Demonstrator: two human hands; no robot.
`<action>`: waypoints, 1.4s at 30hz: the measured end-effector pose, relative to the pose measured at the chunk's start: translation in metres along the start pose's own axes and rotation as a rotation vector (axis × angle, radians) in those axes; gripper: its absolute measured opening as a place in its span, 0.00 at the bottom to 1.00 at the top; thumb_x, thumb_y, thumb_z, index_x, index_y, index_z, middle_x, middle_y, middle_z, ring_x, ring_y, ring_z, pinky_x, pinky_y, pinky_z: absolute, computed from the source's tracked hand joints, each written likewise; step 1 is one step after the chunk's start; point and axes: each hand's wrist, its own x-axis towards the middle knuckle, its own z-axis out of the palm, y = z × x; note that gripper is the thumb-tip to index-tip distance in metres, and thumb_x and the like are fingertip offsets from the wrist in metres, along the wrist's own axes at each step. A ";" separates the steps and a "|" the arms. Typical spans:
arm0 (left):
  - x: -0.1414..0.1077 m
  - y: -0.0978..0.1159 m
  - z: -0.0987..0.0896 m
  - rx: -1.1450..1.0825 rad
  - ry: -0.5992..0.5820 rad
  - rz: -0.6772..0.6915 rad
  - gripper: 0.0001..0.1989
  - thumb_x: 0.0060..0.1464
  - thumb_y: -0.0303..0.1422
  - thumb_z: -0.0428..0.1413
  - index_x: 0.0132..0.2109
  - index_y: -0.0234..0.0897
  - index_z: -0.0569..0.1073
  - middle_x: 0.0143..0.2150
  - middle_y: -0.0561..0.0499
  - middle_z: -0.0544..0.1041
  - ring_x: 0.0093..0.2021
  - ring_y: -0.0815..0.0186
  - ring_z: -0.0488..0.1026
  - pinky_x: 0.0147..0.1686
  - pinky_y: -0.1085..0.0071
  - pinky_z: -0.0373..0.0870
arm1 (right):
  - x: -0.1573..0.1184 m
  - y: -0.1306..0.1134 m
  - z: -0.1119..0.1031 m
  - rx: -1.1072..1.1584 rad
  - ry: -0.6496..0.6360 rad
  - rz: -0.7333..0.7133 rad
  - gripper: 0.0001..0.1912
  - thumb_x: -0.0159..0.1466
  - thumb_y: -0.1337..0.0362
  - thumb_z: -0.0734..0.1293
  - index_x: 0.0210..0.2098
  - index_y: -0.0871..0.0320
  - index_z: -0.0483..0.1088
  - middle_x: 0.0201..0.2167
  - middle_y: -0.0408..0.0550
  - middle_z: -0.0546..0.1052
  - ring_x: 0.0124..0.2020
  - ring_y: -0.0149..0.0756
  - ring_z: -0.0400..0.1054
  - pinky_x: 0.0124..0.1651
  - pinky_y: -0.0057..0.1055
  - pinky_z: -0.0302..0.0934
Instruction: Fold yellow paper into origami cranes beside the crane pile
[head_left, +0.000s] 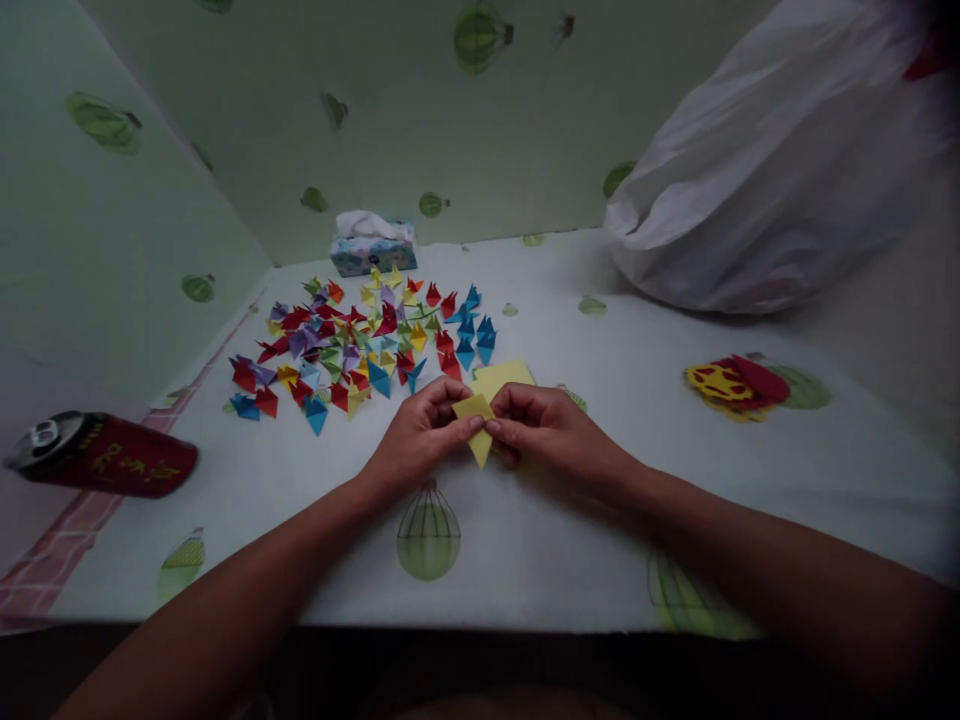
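Fingers hide the side edges of the folded yellow paper (472, 408), which is just on the near side of the yellow sheets (511, 374). The left hand (421, 428) and right hand (553, 432) each have a closed, pinching grip on it, thumbs uppermost, fingers beneath partly hidden. Left of the sheets, paper birds (388, 320) crowd the bench (337, 550), overlapping; farther left is a red can (124, 458). Right of the sheets, a white bag (750, 190) is cut off, contents unclear.

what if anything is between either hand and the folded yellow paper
Nothing visible: the left hand and the right hand both hold the folded yellow paper directly, thumbs against it. The flat yellow paper lies beyond them, not in between.
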 end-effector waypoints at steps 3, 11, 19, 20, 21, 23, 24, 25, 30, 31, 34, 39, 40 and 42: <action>0.000 -0.001 0.001 0.015 -0.001 0.012 0.15 0.50 0.40 0.67 0.35 0.36 0.71 0.30 0.54 0.76 0.29 0.71 0.73 0.29 0.76 0.67 | 0.000 0.001 0.000 -0.028 0.026 -0.011 0.15 0.61 0.55 0.72 0.29 0.57 0.65 0.19 0.38 0.69 0.21 0.27 0.63 0.25 0.26 0.57; -0.004 -0.001 0.008 -0.081 0.033 0.004 0.13 0.52 0.36 0.66 0.39 0.39 0.70 0.28 0.55 0.79 0.28 0.68 0.77 0.33 0.72 0.73 | 0.000 0.002 0.002 0.096 0.084 -0.092 0.10 0.59 0.62 0.72 0.33 0.57 0.68 0.22 0.37 0.71 0.22 0.26 0.66 0.27 0.26 0.61; -0.005 -0.002 0.005 -0.102 0.032 0.072 0.06 0.54 0.34 0.62 0.35 0.37 0.73 0.29 0.54 0.77 0.28 0.68 0.76 0.32 0.71 0.74 | -0.004 -0.002 0.003 0.132 0.074 -0.113 0.03 0.60 0.65 0.70 0.33 0.58 0.73 0.26 0.41 0.75 0.25 0.27 0.68 0.31 0.29 0.64; -0.006 -0.002 0.005 -0.098 0.031 0.082 0.06 0.54 0.34 0.62 0.36 0.37 0.73 0.29 0.54 0.77 0.28 0.68 0.76 0.32 0.71 0.74 | -0.004 -0.002 0.003 0.128 0.075 -0.116 0.03 0.60 0.65 0.70 0.33 0.58 0.73 0.26 0.41 0.75 0.25 0.27 0.67 0.31 0.29 0.64; -0.006 -0.002 0.005 -0.091 0.032 0.090 0.07 0.54 0.34 0.63 0.37 0.37 0.73 0.29 0.54 0.77 0.28 0.68 0.76 0.32 0.71 0.73 | -0.004 -0.003 0.003 0.127 0.077 -0.119 0.03 0.60 0.65 0.70 0.33 0.58 0.72 0.26 0.40 0.74 0.24 0.27 0.67 0.31 0.29 0.63; -0.007 -0.001 0.005 -0.069 0.041 0.099 0.09 0.55 0.35 0.63 0.39 0.38 0.72 0.29 0.54 0.77 0.28 0.68 0.76 0.32 0.72 0.73 | -0.004 -0.003 0.003 0.139 0.080 -0.127 0.04 0.60 0.66 0.70 0.34 0.58 0.71 0.25 0.39 0.74 0.24 0.27 0.67 0.31 0.28 0.63; -0.008 -0.001 0.005 -0.061 0.046 0.106 0.09 0.55 0.34 0.64 0.40 0.38 0.72 0.29 0.54 0.77 0.28 0.68 0.76 0.32 0.72 0.73 | -0.003 -0.003 0.003 0.150 0.081 -0.131 0.04 0.60 0.66 0.70 0.34 0.57 0.71 0.25 0.39 0.73 0.24 0.27 0.68 0.31 0.28 0.63; -0.008 0.000 0.005 -0.052 0.048 0.114 0.09 0.55 0.34 0.64 0.40 0.38 0.72 0.28 0.55 0.77 0.28 0.69 0.76 0.32 0.72 0.72 | -0.003 -0.002 0.003 0.162 0.083 -0.134 0.04 0.60 0.66 0.70 0.34 0.57 0.71 0.25 0.39 0.73 0.24 0.27 0.68 0.31 0.28 0.63; -0.011 0.002 0.007 0.014 0.077 0.153 0.06 0.55 0.33 0.63 0.38 0.37 0.73 0.29 0.53 0.77 0.30 0.68 0.77 0.33 0.72 0.73 | -0.001 0.003 0.002 0.212 0.094 -0.131 0.04 0.60 0.67 0.71 0.35 0.58 0.72 0.25 0.38 0.73 0.24 0.26 0.68 0.31 0.27 0.62; -0.011 0.002 0.007 0.034 0.081 0.156 0.06 0.55 0.33 0.62 0.37 0.37 0.73 0.29 0.52 0.78 0.30 0.67 0.78 0.33 0.71 0.73 | -0.001 0.004 0.002 0.219 0.089 -0.128 0.04 0.60 0.67 0.71 0.35 0.58 0.72 0.25 0.39 0.74 0.25 0.26 0.68 0.31 0.27 0.63; -0.013 0.004 0.007 0.092 0.087 0.165 0.04 0.55 0.32 0.61 0.37 0.37 0.73 0.28 0.52 0.77 0.29 0.67 0.76 0.32 0.71 0.73 | -0.001 0.005 0.002 0.229 0.072 -0.115 0.04 0.59 0.67 0.71 0.34 0.58 0.72 0.25 0.39 0.74 0.24 0.27 0.68 0.31 0.28 0.63; -0.013 0.005 0.006 0.106 0.014 0.209 0.05 0.55 0.31 0.61 0.39 0.36 0.75 0.33 0.51 0.76 0.33 0.69 0.75 0.35 0.73 0.72 | -0.001 0.001 0.005 0.376 0.091 -0.027 0.04 0.56 0.68 0.72 0.31 0.58 0.73 0.22 0.38 0.73 0.23 0.26 0.66 0.28 0.26 0.59; -0.012 0.004 0.006 0.069 -0.013 0.220 0.08 0.54 0.31 0.63 0.41 0.36 0.75 0.36 0.51 0.76 0.35 0.69 0.75 0.38 0.73 0.73 | -0.001 0.001 0.005 0.424 0.104 -0.001 0.04 0.56 0.68 0.72 0.31 0.58 0.73 0.22 0.38 0.73 0.22 0.25 0.65 0.27 0.25 0.58; -0.010 0.002 0.007 -0.039 -0.032 0.233 0.17 0.51 0.32 0.66 0.47 0.38 0.73 0.41 0.50 0.77 0.39 0.67 0.76 0.41 0.71 0.73 | 0.001 0.001 0.004 0.478 0.147 0.006 0.06 0.55 0.67 0.73 0.30 0.59 0.72 0.22 0.38 0.73 0.22 0.24 0.65 0.26 0.24 0.58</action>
